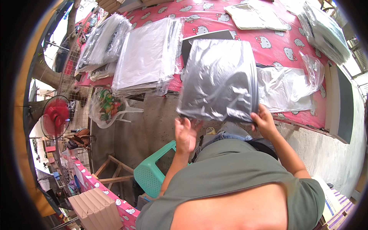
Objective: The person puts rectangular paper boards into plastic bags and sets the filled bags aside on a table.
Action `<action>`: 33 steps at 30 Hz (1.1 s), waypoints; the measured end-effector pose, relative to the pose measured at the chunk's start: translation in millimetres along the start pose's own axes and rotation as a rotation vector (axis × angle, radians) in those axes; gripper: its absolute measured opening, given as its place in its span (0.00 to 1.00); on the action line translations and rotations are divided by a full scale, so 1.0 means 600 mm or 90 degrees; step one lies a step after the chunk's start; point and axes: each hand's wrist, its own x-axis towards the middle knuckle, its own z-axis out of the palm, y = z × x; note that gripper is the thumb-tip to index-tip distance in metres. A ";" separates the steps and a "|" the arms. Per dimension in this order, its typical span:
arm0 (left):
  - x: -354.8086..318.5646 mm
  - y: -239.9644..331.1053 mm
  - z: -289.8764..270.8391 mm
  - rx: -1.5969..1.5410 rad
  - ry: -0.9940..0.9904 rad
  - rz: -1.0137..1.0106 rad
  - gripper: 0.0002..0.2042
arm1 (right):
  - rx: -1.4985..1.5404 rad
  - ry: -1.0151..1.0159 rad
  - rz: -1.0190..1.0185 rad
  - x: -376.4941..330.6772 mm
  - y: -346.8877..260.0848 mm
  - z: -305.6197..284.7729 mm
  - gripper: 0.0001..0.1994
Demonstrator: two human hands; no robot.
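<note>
One plastic bag [219,78] (dark garment inside) held.

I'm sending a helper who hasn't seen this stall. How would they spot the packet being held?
Find the long table with the pink cartoon-print cloth. At its near edge, both hands, left hand and right hand, hold up a dark grey packet in glossy plastic. Unlike the white stack beside it, it is dark and lifted.
</note>
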 end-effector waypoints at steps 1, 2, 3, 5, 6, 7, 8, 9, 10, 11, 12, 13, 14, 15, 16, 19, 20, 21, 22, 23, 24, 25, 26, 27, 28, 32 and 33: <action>0.015 0.011 0.018 -0.053 -0.071 0.025 0.18 | -0.005 0.007 -0.051 0.021 -0.011 0.015 0.14; 0.037 0.021 0.021 -0.061 -0.059 0.062 0.20 | -0.034 -0.023 -0.077 0.045 -0.016 0.029 0.14; 0.063 0.031 0.020 -0.071 -0.049 0.090 0.21 | -0.063 -0.043 -0.099 0.070 -0.015 0.044 0.15; 0.131 0.071 0.049 -0.041 0.299 0.151 0.21 | -0.093 -0.092 -0.152 0.119 -0.024 0.096 0.15; 0.170 0.099 0.044 0.003 0.375 0.152 0.23 | -0.130 -0.061 -0.155 0.129 -0.043 0.130 0.15; 0.191 0.127 0.048 -0.027 0.305 0.199 0.25 | -0.147 -0.093 -0.163 0.149 -0.046 0.153 0.18; 0.216 0.157 0.043 0.075 0.499 0.220 0.27 | -0.205 -0.129 -0.197 0.162 -0.050 0.173 0.18; 0.261 0.183 -0.026 0.076 0.473 0.321 0.30 | -0.264 -0.177 -0.232 0.167 -0.056 0.182 0.18; 0.299 0.222 -0.118 0.053 0.473 0.327 0.28 | -0.316 -0.217 -0.291 0.158 -0.061 0.179 0.18; 0.308 0.222 -0.072 0.048 0.536 0.354 0.26 | -0.370 -0.226 -0.346 0.156 -0.071 0.159 0.19; 0.314 0.234 -0.082 0.098 0.611 0.356 0.27 | -0.457 -0.172 -0.356 0.140 -0.089 0.135 0.18; 0.330 0.257 -0.097 0.149 0.679 0.358 0.27 | -0.466 -0.089 -0.340 0.138 -0.082 0.090 0.19; 0.351 0.285 -0.158 0.153 0.668 0.378 0.28 | -0.499 0.033 -0.410 0.144 -0.070 0.042 0.19; 0.372 0.301 -0.218 0.156 0.665 0.396 0.29 | -0.559 0.179 -0.399 0.144 -0.069 -0.006 0.22; 0.391 0.294 -0.229 0.172 0.690 0.379 0.29 | -0.548 0.339 -0.406 0.142 -0.061 -0.075 0.26; 0.423 0.291 -0.241 0.243 0.744 0.315 0.32 | -0.856 0.767 -0.141 0.096 -0.058 -0.219 0.43; 0.429 0.295 -0.245 0.276 0.746 0.279 0.34 | -0.894 0.835 -0.063 0.085 -0.053 -0.247 0.47; 0.434 0.297 -0.247 0.308 0.747 0.242 0.35 | -0.855 0.889 0.016 0.081 -0.045 -0.267 0.47; 0.433 0.309 -0.247 0.401 0.783 0.309 0.41 | -0.889 0.924 0.063 0.078 -0.047 -0.266 0.36; 0.431 0.320 -0.247 0.495 0.818 0.376 0.46 | -0.870 0.894 0.014 0.086 -0.041 -0.286 0.29; 0.432 0.323 -0.243 0.681 0.900 0.522 0.49 | -0.846 0.870 -0.030 0.096 -0.030 -0.321 0.22; 0.406 0.271 -0.139 0.676 0.706 0.524 0.48 | -0.825 0.863 -0.054 0.094 -0.017 -0.354 0.16; 0.341 0.247 -0.051 0.645 0.536 0.518 0.47 | -0.688 0.775 -0.215 0.107 -0.039 -0.309 0.06; 0.289 0.211 0.040 0.593 0.370 0.480 0.46 | -0.653 0.673 -0.332 0.120 -0.050 -0.262 0.05; 0.266 0.175 0.051 0.452 -0.029 0.436 0.42 | -0.624 0.468 -0.343 0.132 -0.067 -0.190 0.07; 0.113 0.068 0.173 0.602 -0.630 0.174 0.28 | -0.574 -0.193 -0.363 0.040 -0.134 0.083 0.09; 0.098 0.059 0.162 0.371 -0.604 -0.070 0.22 | -0.505 -0.078 -0.419 0.028 -0.150 0.086 0.08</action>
